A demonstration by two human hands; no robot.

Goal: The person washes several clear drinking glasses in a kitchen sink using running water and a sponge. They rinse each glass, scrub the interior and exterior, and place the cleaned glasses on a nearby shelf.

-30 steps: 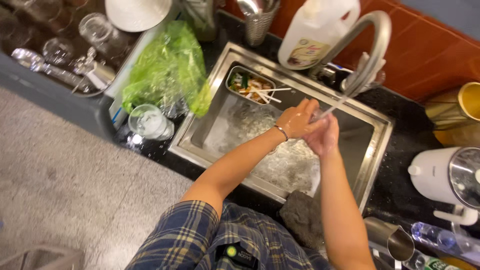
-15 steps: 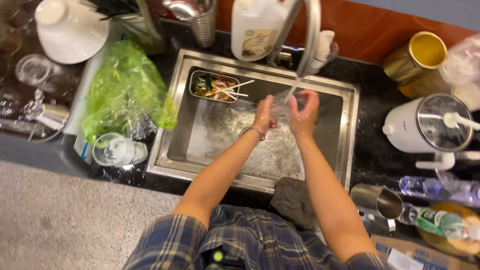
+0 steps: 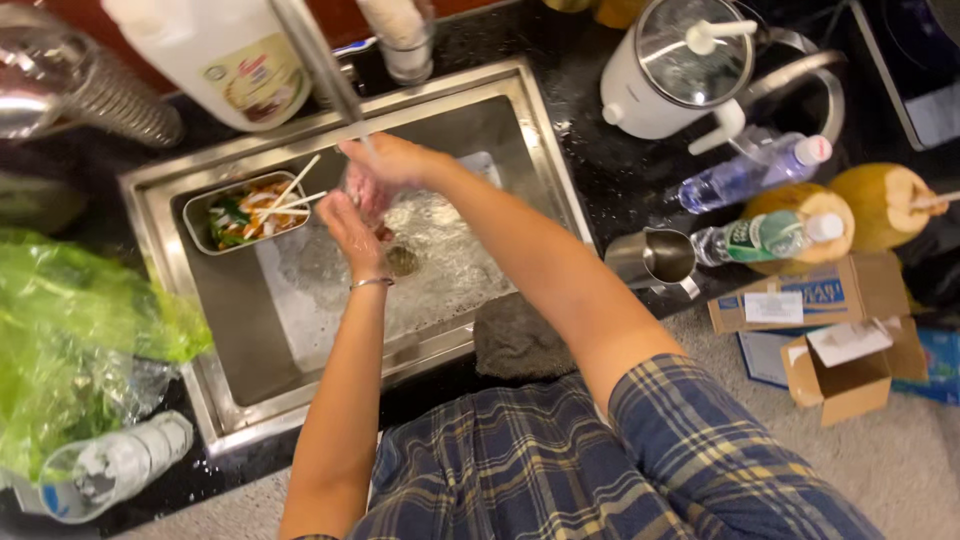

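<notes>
Head camera, looking down: both my hands meet over the stainless steel sink basin (image 3: 250, 330), just under the curved metal tap (image 3: 318, 62). My right hand (image 3: 392, 162) cups from above and my left hand (image 3: 352, 225), a thin bracelet at its wrist, cups from below, the two closing around a pale pink lump (image 3: 365, 190) held between the palms; what the lump is I cannot tell. Water foams across the sink floor below them, near the drain. At the far left of the basin sits a rectangular metal tray (image 3: 198, 215) holding food scraps and wooden chopsticks. A crumpled green plastic bag (image 3: 70, 340) lies on the black counter to the left, with a white plastic jug (image 3: 215, 50) behind the sink. To the right stand a white kettle with a glass lid (image 3: 665, 85), two clear plastic water bottles (image 3: 745, 175), a small steel pitcher (image 3: 655, 258) and open cardboard boxes (image 3: 845, 360). A dark cloth (image 3: 515, 340) rests on the sink's near edge.
</notes>
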